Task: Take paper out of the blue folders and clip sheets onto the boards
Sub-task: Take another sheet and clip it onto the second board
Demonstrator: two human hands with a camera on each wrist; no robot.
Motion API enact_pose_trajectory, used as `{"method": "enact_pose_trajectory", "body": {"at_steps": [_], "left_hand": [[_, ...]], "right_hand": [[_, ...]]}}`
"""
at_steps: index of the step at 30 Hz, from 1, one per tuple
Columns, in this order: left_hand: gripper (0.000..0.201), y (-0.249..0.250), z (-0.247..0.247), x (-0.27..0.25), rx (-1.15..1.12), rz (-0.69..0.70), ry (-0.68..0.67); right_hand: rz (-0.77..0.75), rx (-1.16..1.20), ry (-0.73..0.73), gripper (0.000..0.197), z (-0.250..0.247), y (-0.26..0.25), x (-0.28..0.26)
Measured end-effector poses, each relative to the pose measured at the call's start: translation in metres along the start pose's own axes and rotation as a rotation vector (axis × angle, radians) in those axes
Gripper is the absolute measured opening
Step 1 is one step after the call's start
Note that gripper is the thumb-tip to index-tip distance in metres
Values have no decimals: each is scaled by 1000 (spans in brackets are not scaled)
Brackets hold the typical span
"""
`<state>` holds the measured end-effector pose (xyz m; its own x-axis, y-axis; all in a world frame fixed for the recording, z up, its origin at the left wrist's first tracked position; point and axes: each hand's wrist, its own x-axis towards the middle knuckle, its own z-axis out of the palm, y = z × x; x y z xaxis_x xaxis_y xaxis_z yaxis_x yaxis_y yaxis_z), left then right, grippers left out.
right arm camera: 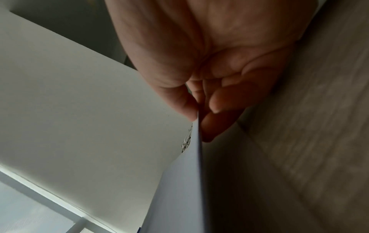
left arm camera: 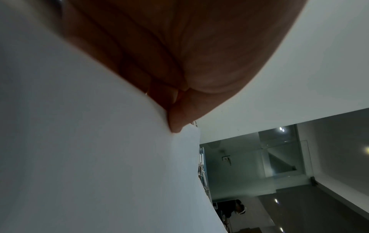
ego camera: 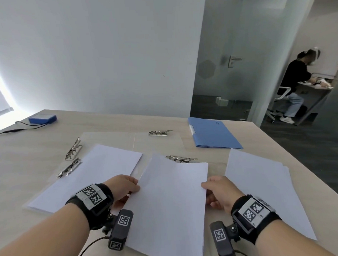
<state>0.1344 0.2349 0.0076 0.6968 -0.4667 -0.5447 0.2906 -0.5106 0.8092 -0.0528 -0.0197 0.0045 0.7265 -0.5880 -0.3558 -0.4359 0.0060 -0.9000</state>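
Both hands hold a thin stack of white sheets (ego camera: 172, 200) just above the table, near me. My left hand (ego camera: 126, 188) pinches its left edge, thumb on top; in the left wrist view the thumb (left arm camera: 179, 115) presses the paper (left arm camera: 89, 157). My right hand (ego camera: 218, 191) pinches the right edge, and the right wrist view shows the sheet edge (right arm camera: 199, 149) between thumb and fingers (right arm camera: 219, 104). A clear board with a sheet under its metal clip (ego camera: 69, 167) lies at the left. Another board's clip (ego camera: 181, 158) shows behind the held stack. The blue folder (ego camera: 212, 134) lies shut at the far right.
A loose pile of white sheets (ego camera: 262, 186) lies at the right by the table edge. Two more clear boards with clips (ego camera: 74, 149) (ego camera: 158, 132) sit farther back. A blue box (ego camera: 42, 119) with a cable is at the far left. A person sits at a desk beyond the glass door.
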Motion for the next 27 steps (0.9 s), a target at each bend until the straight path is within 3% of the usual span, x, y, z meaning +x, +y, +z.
{"method": "enact_pose_trajectory", "body": {"at_steps": [11,20,27], "left_hand": [[7,5,5,4,29,9,34],[50,14,5,-3,316,201,167],[66,9,8,-19,616,306,121]], "right_hand": [[-10,-41,39,17,2,-3,16],[-25,-4,87,21,5,-8,22],[-29,-27,129,42,6,-14,19]]}}
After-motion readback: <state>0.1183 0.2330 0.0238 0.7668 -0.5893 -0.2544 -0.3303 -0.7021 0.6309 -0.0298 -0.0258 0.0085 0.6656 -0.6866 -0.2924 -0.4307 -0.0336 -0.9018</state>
